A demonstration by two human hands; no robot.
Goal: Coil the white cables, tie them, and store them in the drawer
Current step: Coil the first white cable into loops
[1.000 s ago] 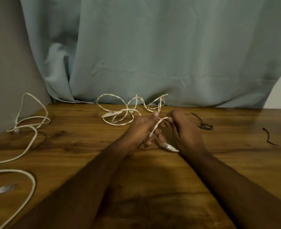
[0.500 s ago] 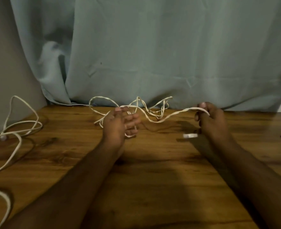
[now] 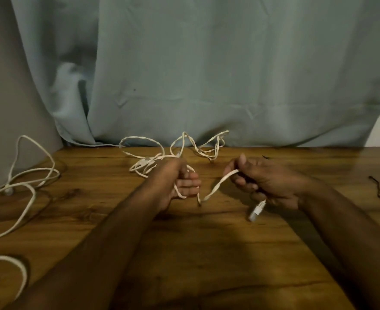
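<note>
A thin flat white cable sags in a short loop between my two hands over the wooden table. My left hand is closed around a strand of it. My right hand grips the cable near its end, and the plug hangs below that hand. The remainder of this cable lies tangled at the back of the table by the curtain. A second, thicker white cable sprawls on the left side, and its loop reaches the front left corner.
A pale blue curtain hangs behind the table. A black tie lies at the right edge, and the tip of another black tie shows behind my right hand. A grey wall stands at the left.
My hands spread wide apart, stretching the cable, then came closer again. The stretch between them now sags in a loop, and the plug hangs lower under my right hand.
</note>
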